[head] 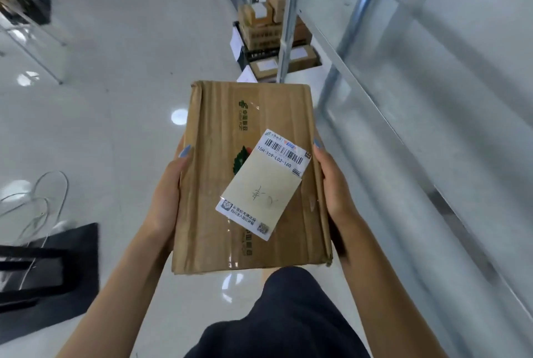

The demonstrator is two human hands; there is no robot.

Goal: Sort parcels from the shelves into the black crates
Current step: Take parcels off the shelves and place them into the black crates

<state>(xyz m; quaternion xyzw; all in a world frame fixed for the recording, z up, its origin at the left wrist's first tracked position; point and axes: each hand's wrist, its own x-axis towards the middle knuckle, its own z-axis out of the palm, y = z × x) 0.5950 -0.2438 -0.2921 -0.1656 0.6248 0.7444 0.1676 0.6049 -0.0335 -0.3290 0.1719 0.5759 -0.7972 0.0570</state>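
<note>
While left grip (pixel 167 193) and right grip (pixel 334 184) clasp the parcel (pixel 207 199) at its sides, EMS label (pixel 264 184), code 15H-159-L02-160

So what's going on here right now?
A person holds a flat cardboard parcel in front of them, left hand on its left edge, right hand on its right edge, its white shipping label facing up. Metal shelving runs along their right. Ahead on the floor, black crates already hold several boxes; this parcel is not yet in one.
</note>
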